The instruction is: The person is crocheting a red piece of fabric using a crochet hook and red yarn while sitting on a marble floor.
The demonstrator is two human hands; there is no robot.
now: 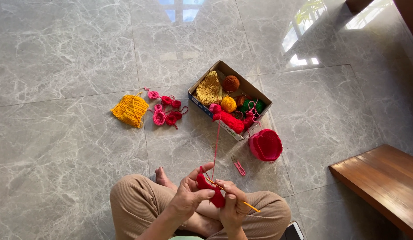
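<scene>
Nearest: left hand (pixel 188 195) pinches red crochet piece (pixel 211 189) over the lap; right hand (pixel 233 206) fingers closed on yellow hook (pixel 228 194). Beyond: pink snips (pixel 238 166) and red cap (pixel 265 144) on the floor (pixel 73 146). Farther: open cardboard box (pixel 197 98) of yarn balls, pink motifs (pixel 167 111), yellow knit (pixel 131 109). Wooden bench (pixel 384 182) near right; left floor open.

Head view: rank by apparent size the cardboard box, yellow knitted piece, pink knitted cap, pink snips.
1. cardboard box
2. yellow knitted piece and pink knitted cap: look about alike, no ranking between them
3. pink snips
</scene>
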